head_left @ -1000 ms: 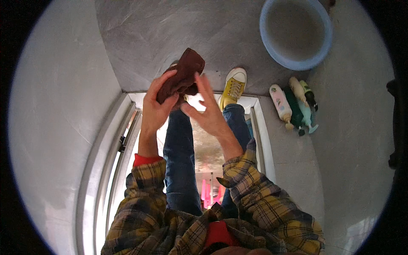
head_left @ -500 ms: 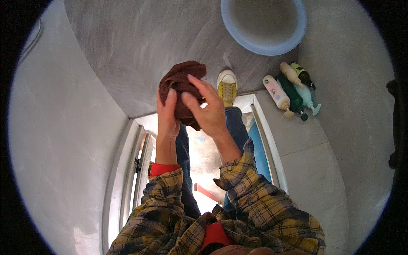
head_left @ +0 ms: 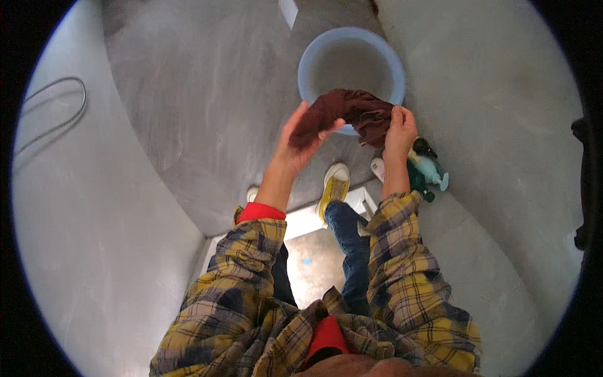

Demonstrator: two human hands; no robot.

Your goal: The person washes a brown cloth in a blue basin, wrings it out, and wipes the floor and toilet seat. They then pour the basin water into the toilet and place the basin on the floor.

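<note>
A dark maroon cloth (head_left: 345,103) is held up in front of me, spread sideways between my hands and sagging in loose folds. My left hand (head_left: 296,149) has the cloth's left end between thumb and fingers. At the other end, my right hand (head_left: 399,133) pinches the edge, fingers closed together. Behind the cloth, partly covered by it in view, a round light-blue basin (head_left: 306,63) sits on the floor. Its inside looks grey and murky; whether that is water I cannot tell.
Several pump bottles, among them a pale blue one (head_left: 430,168), lie right of my right forearm, partly hidden. My yellow shoe (head_left: 335,183) is by the white door frame (head_left: 301,225). A grey hose (head_left: 81,100) hangs along the left wall.
The cloth was bunched between both hands; now it is drawn out wide, with my right hand farther right. The view has shifted, bringing the basin lower in the picture and behind the cloth.
</note>
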